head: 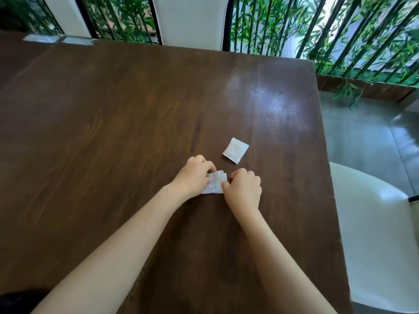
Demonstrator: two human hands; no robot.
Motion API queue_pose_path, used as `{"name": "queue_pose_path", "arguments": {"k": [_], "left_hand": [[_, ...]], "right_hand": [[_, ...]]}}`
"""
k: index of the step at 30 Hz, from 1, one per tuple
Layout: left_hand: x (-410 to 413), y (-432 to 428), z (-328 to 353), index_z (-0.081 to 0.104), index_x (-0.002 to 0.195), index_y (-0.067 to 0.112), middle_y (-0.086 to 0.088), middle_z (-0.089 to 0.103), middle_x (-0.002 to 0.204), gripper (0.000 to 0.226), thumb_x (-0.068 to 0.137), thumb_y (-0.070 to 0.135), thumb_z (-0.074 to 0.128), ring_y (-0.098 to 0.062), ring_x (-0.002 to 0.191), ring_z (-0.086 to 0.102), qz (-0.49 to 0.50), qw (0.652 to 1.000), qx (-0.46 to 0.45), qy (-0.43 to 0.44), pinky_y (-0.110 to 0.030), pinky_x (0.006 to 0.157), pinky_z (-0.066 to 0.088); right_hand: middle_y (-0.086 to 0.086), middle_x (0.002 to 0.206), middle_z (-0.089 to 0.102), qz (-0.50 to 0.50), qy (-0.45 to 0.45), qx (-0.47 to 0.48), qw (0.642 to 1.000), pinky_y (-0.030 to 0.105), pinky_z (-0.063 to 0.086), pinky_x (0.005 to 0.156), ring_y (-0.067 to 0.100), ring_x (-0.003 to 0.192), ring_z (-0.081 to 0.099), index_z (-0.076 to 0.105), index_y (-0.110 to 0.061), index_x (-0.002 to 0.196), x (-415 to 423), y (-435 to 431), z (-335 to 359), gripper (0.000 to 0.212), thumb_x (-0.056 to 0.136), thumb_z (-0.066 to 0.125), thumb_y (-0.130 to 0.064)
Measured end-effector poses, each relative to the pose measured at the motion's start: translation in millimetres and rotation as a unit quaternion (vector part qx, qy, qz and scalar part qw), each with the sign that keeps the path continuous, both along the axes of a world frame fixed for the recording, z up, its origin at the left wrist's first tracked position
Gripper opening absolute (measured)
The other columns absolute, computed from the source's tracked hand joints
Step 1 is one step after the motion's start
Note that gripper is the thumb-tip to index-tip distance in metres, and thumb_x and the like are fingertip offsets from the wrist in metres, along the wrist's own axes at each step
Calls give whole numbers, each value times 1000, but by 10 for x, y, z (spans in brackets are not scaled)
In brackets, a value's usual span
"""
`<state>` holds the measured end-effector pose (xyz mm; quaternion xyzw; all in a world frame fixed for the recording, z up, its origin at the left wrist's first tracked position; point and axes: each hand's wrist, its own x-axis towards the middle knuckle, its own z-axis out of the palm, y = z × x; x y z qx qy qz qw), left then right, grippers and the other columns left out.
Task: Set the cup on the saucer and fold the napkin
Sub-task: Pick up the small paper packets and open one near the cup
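The napkin (215, 182) lies on the desk (113, 114) between both hands. Left hand (192, 175) and right hand (243, 189) pinch its edges, fingers curled; 1 folded napkin (235, 150) lies nearby

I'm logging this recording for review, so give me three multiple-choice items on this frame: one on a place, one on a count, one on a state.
1. Where does the loose folded napkin lie?
A. Beyond the hands, toward the right
B. On the white chair
C. At the table's far left corner

2. How many white paper napkins are on the table?
A. One
B. Two
C. Four

3. What are the hands doing?
A. Resting apart, empty
B. Both pressing one napkin
C. Lifting a cup

Answers:
1 A, the folded napkin lies on the table.
2 B, the other is the napkin being folded.
3 B, left hand and right hand touch it.
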<state>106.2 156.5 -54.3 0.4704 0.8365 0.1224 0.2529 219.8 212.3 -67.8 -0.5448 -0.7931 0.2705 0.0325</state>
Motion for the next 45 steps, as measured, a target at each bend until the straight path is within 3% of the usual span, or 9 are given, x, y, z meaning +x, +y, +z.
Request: {"name": "queue_pose_path", "arguments": {"k": [5,10,16,21,31,36,40,42,45], "left_hand": [[29,-52,-51,56,114,13,-7,50,117,26,91,6,48,-21,115,38,8,1000,15,-12,-35,94,40],[28,-113,-66,56,115,14,-6,50,119,25,91,9,49,-20,115,40,28,999,32,-24,-35,95,41],[81,13,-73,59,109,14,-3,49,109,20,90,12,53,-16,95,53,81,988,107,-82,-22,77,37],[106,498,13,60,107,14,-4,51,109,20,87,13,59,-14,86,52,186,957,183,-131,-23,76,41],[81,918,-166,59,105,8,-13,49,121,16,90,13,55,-27,103,57,272,945,139,-117,-32,83,50],[90,919,-178,59,101,9,-11,48,119,12,90,12,56,-25,101,57,259,949,143,-106,-27,74,46],[96,866,-172,61,103,10,-10,50,120,15,90,11,54,-27,112,50,220,960,145,-92,-35,90,47],[92,836,-133,60,109,11,-11,50,124,21,90,12,51,-27,119,44,201,969,120,-78,-37,97,43],[118,802,-5,54,120,13,-12,47,130,37,84,12,47,-28,123,41,195,973,66,-106,-42,101,41]], "right_hand": [[10,118,55,5,-15,-17,1000,34,38,91,28,113,46,56,-8,114,-118,-35,13,25,93,45,-16],[4,100,61,6,105,-75,992,32,42,77,25,99,55,53,-9,99,-79,-29,-20,12,89,46,-9],[-6,92,60,40,162,-138,976,23,39,73,10,87,56,66,-12,103,-20,430,41,19,86,61,-16],[-4,84,62,63,182,-68,979,20,38,72,9,80,56,72,-10,97,-151,1018,211,17,81,67,-13],[4,113,66,107,76,-50,990,28,44,78,19,102,59,67,-11,106,-334,1399,80,23,85,60,-16],[14,104,71,160,-38,-69,984,28,44,58,23,81,58,70,-4,103,-420,1403,143,24,85,59,-16],[13,86,67,152,-86,-92,980,23,33,48,19,69,49,66,1,109,-426,1351,235,30,87,56,-15],[12,73,58,158,-87,-97,979,26,37,50,24,69,51,65,5,109,-399,1296,267,30,89,51,-12],[18,80,57,135,-16,-115,984,39,53,69,29,72,55,62,13,104,-317,1241,258,30,83,52,-6]]}}
